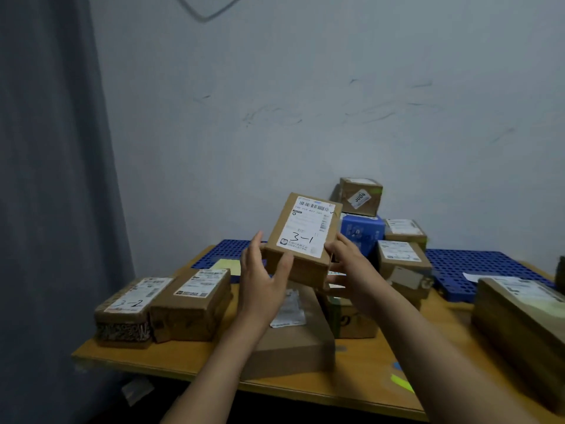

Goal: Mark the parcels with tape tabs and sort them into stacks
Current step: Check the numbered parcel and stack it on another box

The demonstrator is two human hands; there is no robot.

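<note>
Brown cardboard parcel [301,243] with a white shipping label is hanging above the wooden bench [171,359]. The left hand [263,270] is gripping its near left corner and the right hand [345,264] is clasping its right edge. "3-1" is showing in black marker. Sorting is looking only partly done: a taped brown parcel marked "3-2" [122,310] is lying at the left, while others are sitting heaped behind, one small box stickered "JU04" [360,197]. I'm seeing no tab on the held parcel, and a yellow-green tape strip [402,382] is waiting at the bench edge.
</note>
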